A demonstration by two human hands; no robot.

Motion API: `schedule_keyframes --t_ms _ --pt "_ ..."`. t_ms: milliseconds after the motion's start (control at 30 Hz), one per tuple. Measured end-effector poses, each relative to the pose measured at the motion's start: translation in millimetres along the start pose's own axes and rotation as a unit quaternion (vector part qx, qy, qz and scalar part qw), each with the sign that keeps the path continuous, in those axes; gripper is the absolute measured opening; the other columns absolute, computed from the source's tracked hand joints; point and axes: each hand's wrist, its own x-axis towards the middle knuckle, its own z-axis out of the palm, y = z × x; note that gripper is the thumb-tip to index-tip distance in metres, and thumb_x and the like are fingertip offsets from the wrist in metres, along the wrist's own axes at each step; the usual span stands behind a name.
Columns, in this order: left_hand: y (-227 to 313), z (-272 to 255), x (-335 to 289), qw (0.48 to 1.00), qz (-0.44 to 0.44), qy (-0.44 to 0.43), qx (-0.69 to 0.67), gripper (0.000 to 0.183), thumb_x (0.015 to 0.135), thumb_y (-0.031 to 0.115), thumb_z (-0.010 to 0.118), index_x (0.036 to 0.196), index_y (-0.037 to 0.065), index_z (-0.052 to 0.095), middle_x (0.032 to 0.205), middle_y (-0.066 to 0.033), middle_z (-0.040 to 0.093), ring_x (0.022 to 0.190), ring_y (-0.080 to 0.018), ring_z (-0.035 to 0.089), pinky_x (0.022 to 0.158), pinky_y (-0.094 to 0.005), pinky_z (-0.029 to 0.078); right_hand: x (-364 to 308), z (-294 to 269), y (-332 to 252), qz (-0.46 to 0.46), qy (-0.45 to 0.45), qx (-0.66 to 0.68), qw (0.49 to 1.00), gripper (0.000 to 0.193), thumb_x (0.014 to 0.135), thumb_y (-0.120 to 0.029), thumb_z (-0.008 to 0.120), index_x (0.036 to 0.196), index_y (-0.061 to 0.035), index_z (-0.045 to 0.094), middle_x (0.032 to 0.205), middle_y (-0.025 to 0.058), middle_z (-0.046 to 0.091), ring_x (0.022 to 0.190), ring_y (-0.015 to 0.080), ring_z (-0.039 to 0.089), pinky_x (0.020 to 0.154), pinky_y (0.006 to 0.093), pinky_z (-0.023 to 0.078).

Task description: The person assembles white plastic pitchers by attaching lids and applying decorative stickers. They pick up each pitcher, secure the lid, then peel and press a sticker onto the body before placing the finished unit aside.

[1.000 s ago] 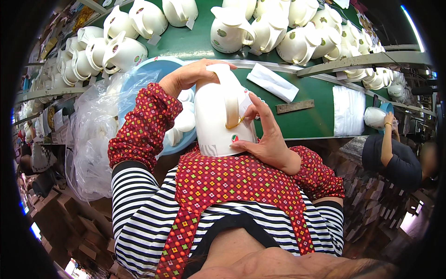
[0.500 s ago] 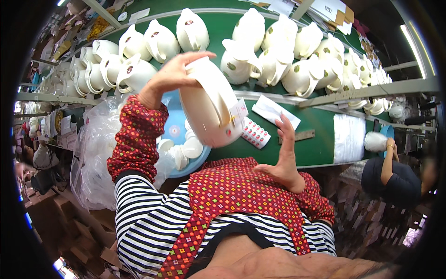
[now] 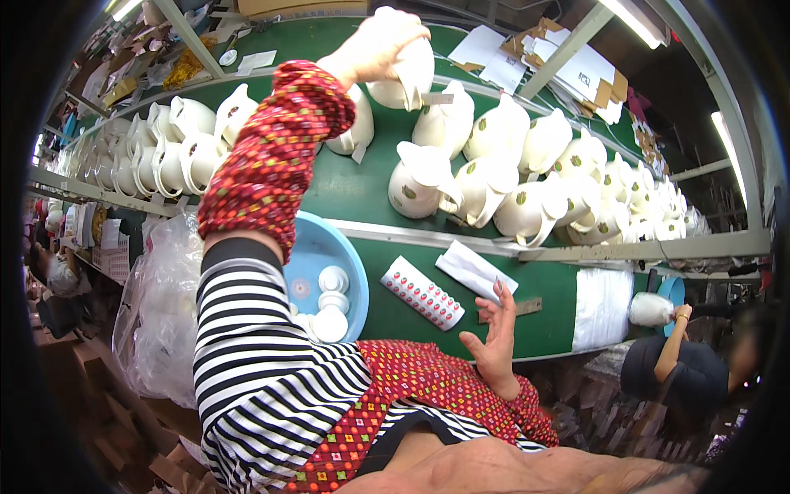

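Currently, the left hand (image 3: 380,45) grips a white jug (image 3: 411,76) above the counter (image 3: 350,193), toward its far edge, near other jugs (image 3: 494,136). The right hand (image 3: 496,336) is empty, fingers spread, by the near edge, close to a sticker sheet (image 3: 422,293). Left of this, a blue basin (image 3: 306,247) holds white lids (image 3: 331,323).

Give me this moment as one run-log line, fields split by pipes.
left hand: gripping cream pitcher, contact with green surface unclear | right hand: open, empty | nearby: sticker sheet, blue basin
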Motion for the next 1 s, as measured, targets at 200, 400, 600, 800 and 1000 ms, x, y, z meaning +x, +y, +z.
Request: schedule_keyframes --t_ms 200,400,600,800,1000 --pt "0 126 -9 0.99 0.01 -0.131 0.052 0.075 0.067 0.015 0.085 0.136 0.012 0.055 0.143 -0.0099 0.052 0.144 -0.03 0.043 0.111 -0.0526 0.042 1 -4 14 0.034 0.037 0.014 0.999 0.106 0.081 -0.024 0.089 0.161 -0.0018 0.024 0.159 0.0151 0.038 0.125 0.0227 0.056 0.107 0.0379 0.041" --pt "-22 200 -69 0.974 -0.032 -0.185 0.125 0.077 0.077 0.007 0.08 0.147 0.011 0.049 0.167 -0.0091 0.033 0.159 -0.0278 0.022 0.128 -0.0542 0.024 7 -9 21 0.061 0.022 0.04 0.997 0.1 0.084 -0.014 0.085 0.162 -0.003 0.023 0.16 0.018 0.036 0.12 0.0199 0.059 0.107 0.0362 0.042" --pt "-10 140 -55 0.951 -0.162 -0.262 0.007 0.096 0.077 -0.014 0.062 0.162 0.017 0.03 0.169 -0.0169 0.026 0.158 -0.0326 0.022 0.125 -0.0607 0.022 7 -6 24 0.071 0.034 0.055 0.995 0.097 0.087 -0.014 0.083 0.162 -0.0016 0.022 0.159 0.0165 0.036 0.119 0.0191 0.058 0.105 0.0339 0.043" --pt "-30 72 -101 0.853 -0.191 -0.472 0.118 0.112 0.074 0.01 0.084 0.166 0.021 0.02 0.173 -0.0151 0.016 0.16 -0.0362 0.013 0.123 -0.0646 0.024 11 -7 22 0.028 0.03 0.003 0.999 0.063 0.087 -0.014 0.08 0.144 -0.0028 0.054 0.151 0.0156 0.043 0.124 0.0215 0.057 0.106 0.0353 0.044" --pt "-18 93 -137 0.933 -0.191 -0.306 -0.012 0.096 0.065 0.023 0.09 0.15 0.023 0.046 0.159 -0.018 0.038 0.155 -0.0424 0.024 0.116 -0.0581 0.042 10 -1 2 0.022 0.012 -0.029 0.999 0.038 0.082 -0.006 0.082 0.118 -0.0028 0.07 0.145 0.0161 0.05 0.126 0.0251 0.056 0.107 0.0371 0.044"
